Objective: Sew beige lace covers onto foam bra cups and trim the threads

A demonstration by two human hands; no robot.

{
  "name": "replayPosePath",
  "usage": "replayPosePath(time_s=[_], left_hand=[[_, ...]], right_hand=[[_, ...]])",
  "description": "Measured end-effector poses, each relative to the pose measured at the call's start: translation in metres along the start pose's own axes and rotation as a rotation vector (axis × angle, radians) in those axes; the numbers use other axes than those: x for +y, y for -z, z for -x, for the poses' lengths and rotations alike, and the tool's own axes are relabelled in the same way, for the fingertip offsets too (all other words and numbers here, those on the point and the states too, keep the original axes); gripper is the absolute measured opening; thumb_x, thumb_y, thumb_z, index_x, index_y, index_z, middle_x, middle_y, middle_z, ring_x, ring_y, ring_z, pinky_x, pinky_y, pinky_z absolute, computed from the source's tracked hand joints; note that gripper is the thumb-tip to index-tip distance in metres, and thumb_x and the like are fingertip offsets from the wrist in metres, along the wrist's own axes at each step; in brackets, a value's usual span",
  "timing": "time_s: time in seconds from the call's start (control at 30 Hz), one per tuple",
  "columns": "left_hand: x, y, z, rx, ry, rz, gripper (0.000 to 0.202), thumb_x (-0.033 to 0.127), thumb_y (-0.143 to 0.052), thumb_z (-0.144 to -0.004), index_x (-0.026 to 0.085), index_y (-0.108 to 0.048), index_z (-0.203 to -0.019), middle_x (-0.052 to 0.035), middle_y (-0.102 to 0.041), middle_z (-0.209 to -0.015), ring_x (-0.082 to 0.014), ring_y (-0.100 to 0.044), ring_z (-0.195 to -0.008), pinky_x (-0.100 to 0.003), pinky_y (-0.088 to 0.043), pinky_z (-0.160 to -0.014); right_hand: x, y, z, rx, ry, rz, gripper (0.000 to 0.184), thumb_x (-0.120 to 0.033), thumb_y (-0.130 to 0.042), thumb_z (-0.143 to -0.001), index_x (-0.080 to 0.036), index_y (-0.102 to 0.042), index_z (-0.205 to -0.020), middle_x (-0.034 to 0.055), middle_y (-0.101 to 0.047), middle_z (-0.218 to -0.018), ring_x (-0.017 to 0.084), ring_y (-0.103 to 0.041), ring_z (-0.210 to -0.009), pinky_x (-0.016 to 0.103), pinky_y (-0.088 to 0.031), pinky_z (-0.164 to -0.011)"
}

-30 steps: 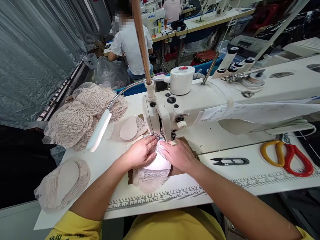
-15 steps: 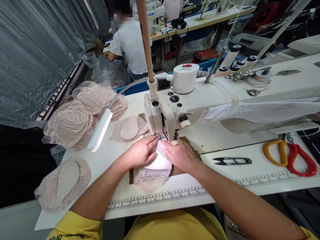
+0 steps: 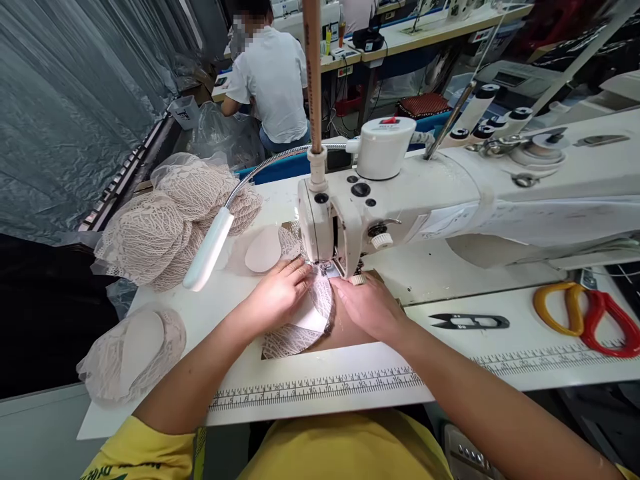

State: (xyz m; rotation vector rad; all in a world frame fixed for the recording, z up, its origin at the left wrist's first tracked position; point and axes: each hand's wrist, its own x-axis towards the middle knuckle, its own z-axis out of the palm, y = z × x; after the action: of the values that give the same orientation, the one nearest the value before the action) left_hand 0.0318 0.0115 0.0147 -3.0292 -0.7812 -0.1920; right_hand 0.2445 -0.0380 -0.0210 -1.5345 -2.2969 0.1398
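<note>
A beige lace piece with a pale padded cup [image 3: 305, 323] lies under the presser foot of the white sewing machine [image 3: 400, 193]. My left hand [image 3: 277, 293] rests flat on its left side, fingers stretched toward the needle. My right hand [image 3: 367, 303] presses its right edge down just in front of the needle, fingers together and flat; a thimble-like ring shows on one finger. The piece lies turned to the left, folded over itself.
A heap of lace cups [image 3: 170, 220] sits at the back left, one sewn piece [image 3: 133, 353] at the near left, another [image 3: 265, 250] behind the lamp [image 3: 210, 247]. Black thread snips [image 3: 470, 321] and orange-red scissors [image 3: 590, 313] lie right. A person in white sits at a far table.
The lace piece has swung round to the left under the foot, uncovering the brown patch below my right hand. Both hands moved with it; the view shifted slightly.
</note>
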Motion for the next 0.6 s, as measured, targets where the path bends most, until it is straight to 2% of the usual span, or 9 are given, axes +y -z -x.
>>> replayPosePath(time_s=[0.23, 0.37, 0.6], left_hand=[[0.019, -0.013, -0.003, 0.151, 0.015, 0.109, 0.027, 0.02, -0.044, -0.092, 0.009, -0.063, -0.107, -0.0154, -0.065, -0.102, -0.0256, -0.059, -0.097, -0.043, -0.05, -0.085], [0.017, -0.018, -0.002, 0.187, 0.016, 0.149, 0.027, 0.022, -0.046, -0.091, 0.009, -0.061, -0.109, -0.0167, -0.064, -0.104, -0.0261, -0.059, -0.1, -0.045, -0.05, -0.086], [0.009, -0.018, 0.0, 0.176, 0.002, 0.156, 0.029, 0.022, -0.046, -0.091, 0.009, -0.06, -0.112, -0.0158, -0.064, -0.108, -0.0258, -0.057, -0.103, -0.044, -0.048, -0.09]], right_hand=[[0.0, 0.003, 0.002, -0.039, 0.048, -0.085, 0.037, -0.009, -0.043, -0.086, -0.018, -0.067, -0.111, 0.0088, -0.066, -0.09, 0.019, -0.055, -0.079, 0.029, -0.04, -0.07], [-0.002, 0.004, 0.003, -0.088, 0.07, -0.063, 0.033, -0.011, -0.044, -0.086, -0.019, -0.068, -0.107, 0.0059, -0.063, -0.082, 0.017, -0.049, -0.071, 0.029, -0.035, -0.065], [-0.003, 0.005, 0.002, -0.094, 0.066, -0.038, 0.033, -0.011, -0.043, -0.087, -0.019, -0.068, -0.107, 0.0054, -0.062, -0.086, 0.016, -0.048, -0.072, 0.029, -0.032, -0.066]])
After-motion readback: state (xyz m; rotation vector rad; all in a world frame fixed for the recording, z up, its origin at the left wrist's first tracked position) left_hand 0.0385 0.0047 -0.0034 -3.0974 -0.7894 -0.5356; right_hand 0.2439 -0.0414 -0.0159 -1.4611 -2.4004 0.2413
